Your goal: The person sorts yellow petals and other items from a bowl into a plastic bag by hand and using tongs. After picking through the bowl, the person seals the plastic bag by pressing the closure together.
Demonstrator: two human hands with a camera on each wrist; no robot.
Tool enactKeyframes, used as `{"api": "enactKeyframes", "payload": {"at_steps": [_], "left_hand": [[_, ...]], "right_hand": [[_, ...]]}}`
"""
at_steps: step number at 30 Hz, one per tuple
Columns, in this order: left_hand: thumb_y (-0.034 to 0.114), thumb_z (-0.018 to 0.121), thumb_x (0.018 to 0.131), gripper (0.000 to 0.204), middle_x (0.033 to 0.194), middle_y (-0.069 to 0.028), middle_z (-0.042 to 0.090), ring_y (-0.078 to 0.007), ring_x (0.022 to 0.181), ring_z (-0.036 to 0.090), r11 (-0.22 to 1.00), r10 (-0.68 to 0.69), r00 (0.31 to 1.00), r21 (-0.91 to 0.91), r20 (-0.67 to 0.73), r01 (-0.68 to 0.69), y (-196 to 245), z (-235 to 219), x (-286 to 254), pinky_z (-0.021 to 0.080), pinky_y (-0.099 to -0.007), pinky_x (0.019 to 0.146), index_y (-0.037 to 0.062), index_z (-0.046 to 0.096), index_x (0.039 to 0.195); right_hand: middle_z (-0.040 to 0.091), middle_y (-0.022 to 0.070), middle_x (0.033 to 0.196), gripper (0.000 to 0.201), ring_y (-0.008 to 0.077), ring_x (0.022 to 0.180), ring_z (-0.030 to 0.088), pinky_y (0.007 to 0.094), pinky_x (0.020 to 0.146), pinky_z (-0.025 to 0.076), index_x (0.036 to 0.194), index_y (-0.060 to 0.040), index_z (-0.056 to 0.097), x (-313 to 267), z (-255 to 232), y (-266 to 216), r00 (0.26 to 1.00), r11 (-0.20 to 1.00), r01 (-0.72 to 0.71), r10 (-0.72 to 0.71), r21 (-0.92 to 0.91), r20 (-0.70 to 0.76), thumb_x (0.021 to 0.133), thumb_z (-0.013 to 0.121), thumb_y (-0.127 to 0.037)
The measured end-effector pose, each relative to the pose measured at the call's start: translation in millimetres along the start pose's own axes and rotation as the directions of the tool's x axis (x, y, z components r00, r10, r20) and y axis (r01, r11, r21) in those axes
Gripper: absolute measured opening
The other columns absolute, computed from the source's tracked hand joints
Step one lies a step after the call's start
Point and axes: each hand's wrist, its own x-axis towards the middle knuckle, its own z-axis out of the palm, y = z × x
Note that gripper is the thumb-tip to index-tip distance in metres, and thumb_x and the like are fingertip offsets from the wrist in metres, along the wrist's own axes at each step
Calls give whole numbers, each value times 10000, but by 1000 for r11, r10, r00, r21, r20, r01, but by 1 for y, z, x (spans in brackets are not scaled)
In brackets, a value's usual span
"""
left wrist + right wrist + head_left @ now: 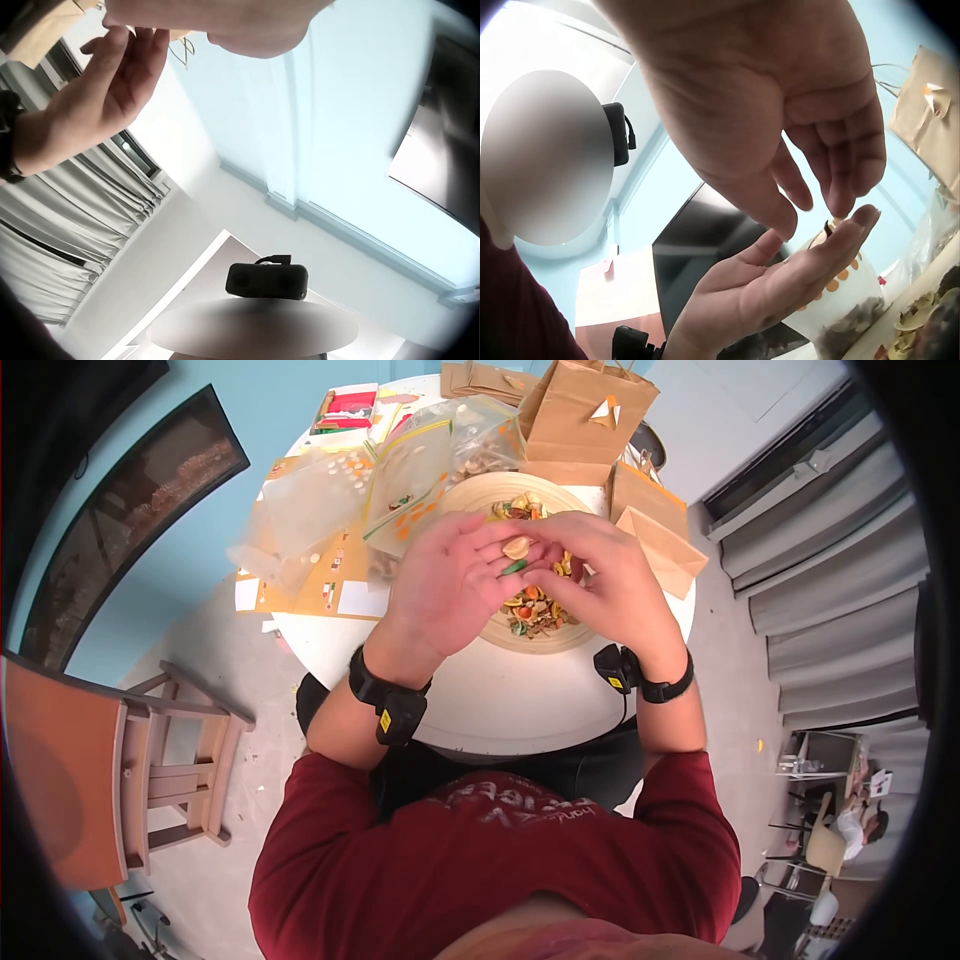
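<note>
My left hand point(435, 585) is palm up with its fingers extended, over a round light wooden tray point(525, 644). On its fingers lie a pale yellow dried piece point(516, 547) and a small green piece point(514, 567). My right hand point(612, 575) arches above those fingers, thumb and fingertips bent down towards the pieces. From the right wrist view, a gap shows between its thumb and fingers, and a thin dark bit point(828, 228) stands at the left fingertips. Below the hands, the tray holds a colourful mix of dried bits point(540, 618).
Clear zip bags point(410, 475) with orange dots lie behind and left of the tray on the white round table point(480, 705). Kraft paper bags point(575, 420) stand at the back and right. A red box point(348, 407) sits at the far left. A wooden chair point(185, 760) is left of the table.
</note>
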Motion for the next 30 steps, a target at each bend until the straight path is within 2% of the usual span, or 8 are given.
{"api": "enactKeyframes", "payload": {"at_steps": [3, 9, 12, 18, 21, 24, 27, 30], "left_hand": [[296, 447, 1064, 518, 1369, -209, 568, -315, 1285, 556, 999, 4, 999, 38, 46, -5, 8, 0, -6, 445, -457, 1138, -122, 491, 1367], [278, 501, 1044, 509, 1349, -197, 571, -297, 1269, 558, 997, 70, 994, -35, 81, -68, 18, -3, -13, 443, -439, 1126, -111, 488, 1372], [284, 448, 1054, 569, 1411, -256, 552, -333, 1325, 547, 998, 49, 997, -44, 52, -46, 24, -6, -15, 428, -452, 1173, -180, 461, 1383], [289, 448, 1056, 593, 1404, -264, 543, -325, 1331, 541, 998, 25, 999, -66, 46, -22, 24, -18, -13, 411, -436, 1192, -203, 440, 1388], [290, 450, 1059, 600, 1408, -261, 540, -321, 1336, 537, 995, 27, 999, -98, 24, -25, 22, -20, -13, 411, -431, 1188, -208, 435, 1392], [289, 450, 1063, 605, 1422, -285, 526, -357, 1379, 506, 989, 24, 999, -148, 27, -19, 21, -22, -12, 385, -458, 1224, -216, 427, 1394], [282, 455, 1059, 615, 1434, -325, 505, -409, 1400, 489, 976, 20, 996, -214, -86, -38, 17, -13, -16, 371, -500, 1247, -231, 411, 1395], [273, 478, 1047, 625, 1442, -359, 486, -447, 1401, 486, 977, -44, 996, -210, -77, 27, 5, -19, -14, 379, -530, 1246, -245, 403, 1388]], "right_hand": [[673, 109, 919, 286, 200, 806, 676, 330, 685, 554, 1128, -19, 724, 13, 5, -4, 996, 998, 41, -37, -49, 84, 844, 742, 14], [650, 64, 858, 206, 152, 740, 643, 293, 633, 514, 1031, -24, 716, 32, 12, -3, 981, 1000, 1, 2, -15, 195, 839, 763, 33], [649, 59, 833, 171, 143, 729, 635, 285, 624, 506, 1001, -20, 708, 39, 16, -5, 974, 1000, 13, -8, -24, 227, 848, 751, 40], [670, 76, 834, 140, 170, 731, 649, 297, 638, 521, 998, 2, 700, 48, 20, -8, 948, 995, 54, -24, -86, 318, 868, 718, 51], [679, 68, 829, 126, 160, 732, 652, 296, 649, 527, 1001, 8, 702, 50, 22, -5, 941, 999, -29, 41, -39, 335, 882, 703, 51], [679, 59, 821, 126, 147, 736, 658, 295, 663, 536, 1009, 4, 707, 54, 22, -6, 926, 995, -31, 63, -91, 372, 893, 694, 50], [700, 59, 833, 93, 142, 754, 681, 282, 682, 548, 1007, -1, 714, 62, 20, -14, 967, 994, 16, 11, -105, 254, 921, 688, 23], [728, 66, 871, 97, 143, 784, 706, 274, 695, 560, 1032, -7, 723, 85, 18, -11, 997, 996, 75, -73, -55, 34, 938, 698, -11]]}}
